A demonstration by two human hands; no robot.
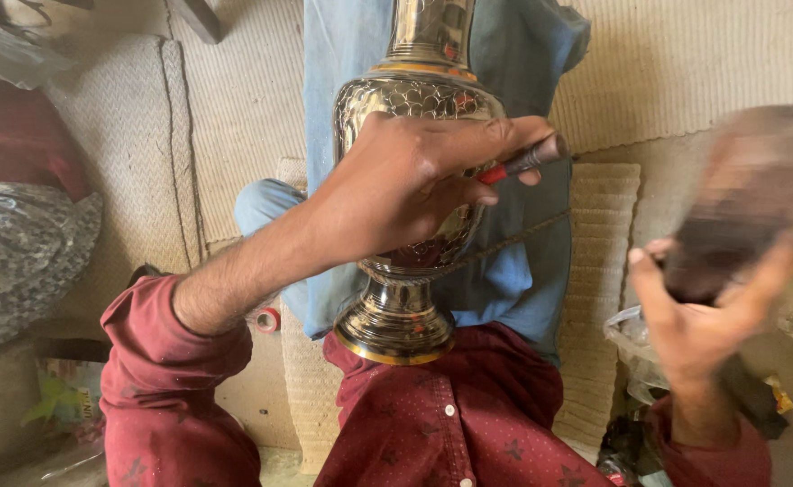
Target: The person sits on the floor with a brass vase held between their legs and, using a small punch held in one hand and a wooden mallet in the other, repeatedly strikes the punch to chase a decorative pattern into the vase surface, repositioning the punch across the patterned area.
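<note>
A shiny engraved metal vase [405,298] lies on my lap, its round foot against my red shirt and its neck pointing away. My left hand [414,180] rests over the vase's belly and grips a thin chisel with a red handle [522,160], tip against the metal. My right hand [698,316] is raised at the right and holds a dark wooden mallet [748,198], blurred by motion. A cord [513,242] runs around the vase's waist and off to the right.
Blue cloth [513,280] covers my legs under the vase. Woven mats [234,99] cover the floor. A small red tape roll [268,319] lies by my left elbow. Bundles wrapped in plastic [18,234] sit at the left; plastic bags [635,347] at the right.
</note>
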